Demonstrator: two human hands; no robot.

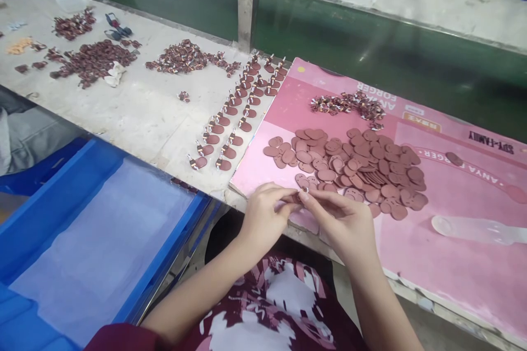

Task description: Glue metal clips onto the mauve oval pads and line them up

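Your two hands meet at the near edge of the pink board (453, 263), right below the big heap of brown tags (362, 167). Your left hand (265, 216) has thumb and fingertips pinched together on one small brown tag (300, 197), and your right hand (343, 222) comes in from the other side, its thumb and forefinger closed on that same piece. There's a tiny pale bit at the pinch, possibly a ring or eyelet, but it's too small to be sure. The held tag sits just beside the nearest loose tags of the heap, a little above the board's front edge.

Further back on the board, beyond the heap, lies a small cluster of ringed fittings (349, 104). To the board's left, on the white bench (135, 115), finished tags (234, 115) stand laid out in two slanting rows, running from near the board's front corner up toward a metal post (248, 0). Past them, farther left, more dark piles (93, 60) are scattered. On the board's right side rests a clear plastic piece (473, 228). Left of your arms, below the bench, sits a blue crate (41, 219).
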